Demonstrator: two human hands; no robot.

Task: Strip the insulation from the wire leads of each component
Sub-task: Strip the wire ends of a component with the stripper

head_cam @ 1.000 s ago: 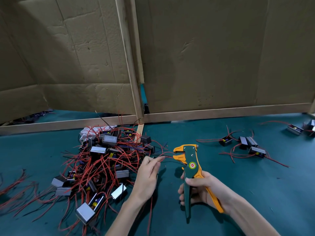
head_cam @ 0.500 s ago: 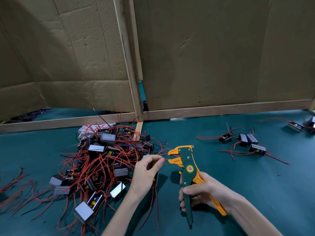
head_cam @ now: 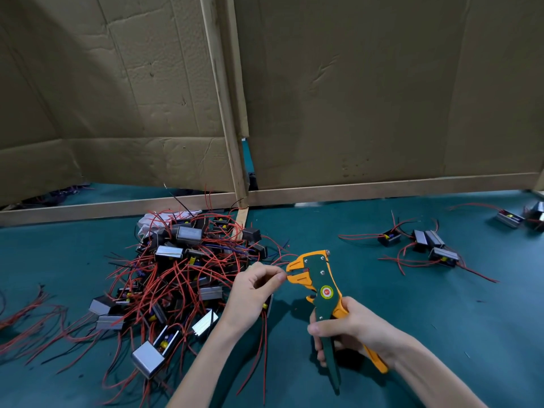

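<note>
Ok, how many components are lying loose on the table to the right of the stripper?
6 components. Four cluster together: one at left, two side by side, one nearer. Two at the right edge; others may be cut off.

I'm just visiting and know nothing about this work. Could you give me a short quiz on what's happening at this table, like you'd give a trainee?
1. Multiple choice: which hand grips the wire stripper? A) left B) right C) both
2. True or false: the big pile of components lies on the same side of the wire stripper as the left hand.
3. Fill in: the wire leads hanging below the left hand are ___ in colour.
Key: 1 B, the right hand; 2 true; 3 red.
</note>
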